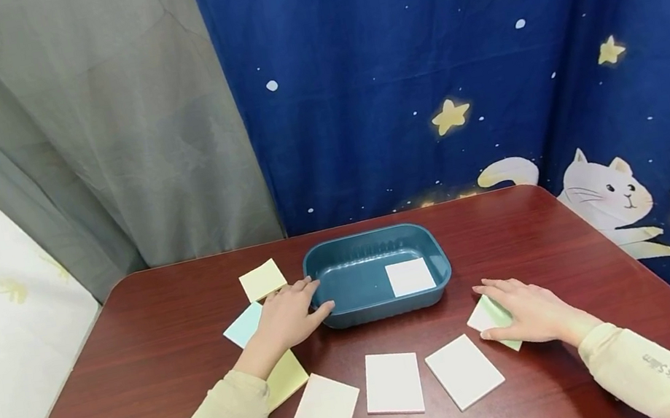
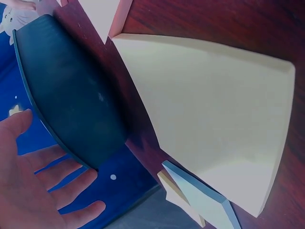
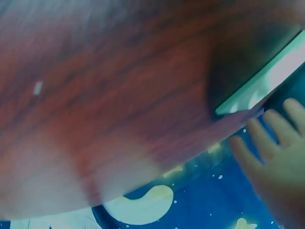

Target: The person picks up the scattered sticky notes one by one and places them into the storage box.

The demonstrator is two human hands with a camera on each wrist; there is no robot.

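A dark teal plastic basin (image 1: 348, 288) stands near the table's far edge, with a white sticky note pad (image 1: 410, 277) lying inside at its right. My left hand (image 1: 289, 316) is at the basin's left end, its fingers spread and loosely straight by the rim. Over at the right, my right hand (image 1: 525, 310) is spread above a light green sticky note pad (image 1: 489, 316), partly covering it. In the right wrist view the fingers (image 3: 262, 138) are extended beside that pad; whether they touch it I cannot tell.
A pale yellow pad (image 1: 263, 280), a light blue pad (image 1: 242, 328) and another yellow pad (image 1: 287, 380) lie around my left arm. Along the front lie a pink pad (image 1: 325, 412), a pinkish-white pad (image 1: 393, 383) and a white pad (image 1: 465, 371). Curtains hang behind the brown table (image 1: 154, 358).
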